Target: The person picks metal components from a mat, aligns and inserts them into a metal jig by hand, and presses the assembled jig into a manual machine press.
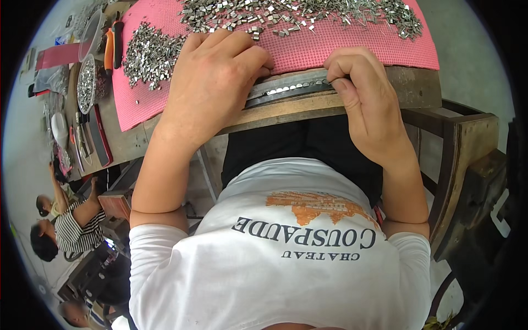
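A narrow metal strip [279, 92] lies along the near edge of the wooden table, with a row of small shiny rounded pieces on it. My left hand [212, 82] is over the strip's left end, fingers curled down and closed; the fingertips are mostly hidden, so what they hold cannot be made out. At the right end of the row, my right hand [367, 96] pinches the strip between thumb and curled fingers. Just beyond both hands, a long pile of small silvery metal pieces [236, 16] covers the pink textured mat [302, 49]. A second pile [148, 55] lies left of my left hand.
At the left are orange-handled pliers [109, 49], a clear tub of small pieces [88, 82], a dark red-edged flat case [100, 135] and plastic bags [52, 77]. A wooden chair or stool frame [467, 132] stands at the right. Other people [71, 231] sit at lower left.
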`<state>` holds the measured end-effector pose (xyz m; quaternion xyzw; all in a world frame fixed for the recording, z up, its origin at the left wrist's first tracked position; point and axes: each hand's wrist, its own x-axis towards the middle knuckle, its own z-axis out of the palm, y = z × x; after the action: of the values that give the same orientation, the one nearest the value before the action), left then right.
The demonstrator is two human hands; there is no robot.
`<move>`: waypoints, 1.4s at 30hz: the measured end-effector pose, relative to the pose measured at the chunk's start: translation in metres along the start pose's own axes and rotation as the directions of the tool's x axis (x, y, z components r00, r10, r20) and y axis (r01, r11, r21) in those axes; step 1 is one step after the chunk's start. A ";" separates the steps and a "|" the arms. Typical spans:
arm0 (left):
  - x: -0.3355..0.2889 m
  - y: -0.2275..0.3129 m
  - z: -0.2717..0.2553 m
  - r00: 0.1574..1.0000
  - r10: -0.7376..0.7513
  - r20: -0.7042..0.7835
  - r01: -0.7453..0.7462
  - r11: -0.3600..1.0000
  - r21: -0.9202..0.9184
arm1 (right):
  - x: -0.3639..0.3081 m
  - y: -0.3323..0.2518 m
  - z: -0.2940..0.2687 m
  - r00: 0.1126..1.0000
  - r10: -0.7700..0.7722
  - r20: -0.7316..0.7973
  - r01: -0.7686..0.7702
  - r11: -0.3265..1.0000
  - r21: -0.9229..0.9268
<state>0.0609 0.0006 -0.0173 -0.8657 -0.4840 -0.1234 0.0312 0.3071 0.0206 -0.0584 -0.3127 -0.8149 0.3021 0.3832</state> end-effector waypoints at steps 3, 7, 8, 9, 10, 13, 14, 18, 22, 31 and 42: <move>-0.001 0.004 0.003 0.998 -0.061 -0.009 0.061 0.998 -0.019 | 0.000 0.001 0.002 1.000 0.008 -0.003 -0.008 1.000 0.011; -0.004 0.013 0.009 0.988 -0.134 -0.082 0.113 0.968 -0.225 | 0.001 0.000 0.003 1.000 -0.006 -0.005 0.006 1.000 -0.026; -0.004 0.016 0.010 0.981 -0.166 -0.102 0.126 0.941 -0.314 | 0.001 0.000 0.002 1.000 -0.010 -0.001 0.010 0.999 -0.039; -0.004 0.019 0.011 0.973 -0.199 -0.119 0.136 0.906 -0.401 | 0.001 0.000 0.002 1.000 -0.009 0.000 0.009 0.999 -0.038; -0.004 0.020 0.013 0.972 -0.202 -0.119 0.138 0.905 -0.403 | 0.002 0.000 0.003 1.000 -0.013 -0.004 0.013 0.999 -0.044; -0.001 0.025 0.017 0.965 -0.225 -0.132 0.135 0.863 -0.486 | 0.003 0.001 0.005 1.000 -0.029 -0.009 0.029 0.997 -0.071; 0.000 0.028 0.019 0.964 -0.231 -0.134 0.134 0.854 -0.503 | 0.002 0.001 0.005 0.999 -0.043 -0.012 0.042 0.995 -0.092; 0.004 0.034 0.020 0.975 -0.165 -0.149 0.081 0.889 -0.451 | 0.003 -0.001 0.006 0.990 -0.136 -0.032 0.124 0.960 -0.250; 0.004 0.041 0.027 0.968 -0.187 -0.165 0.105 0.904 -0.414 | 0.003 0.000 -0.001 0.981 -0.181 -0.064 0.157 0.951 -0.268; 0.008 0.050 0.025 0.980 -0.109 -0.168 0.069 0.972 -0.224 | -0.007 0.010 -0.025 0.994 -0.021 -0.111 0.007 0.992 -0.123; 0.024 0.048 0.014 0.942 -0.334 -0.027 0.249 0.753 -0.609 | -0.003 0.042 -0.064 0.977 -0.020 -0.213 -0.031 0.972 -0.233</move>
<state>0.1158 -0.0023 -0.0219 -0.7344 -0.5461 -0.3305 -0.2305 0.3725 0.0605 -0.0564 -0.3886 -0.7982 0.1691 0.4281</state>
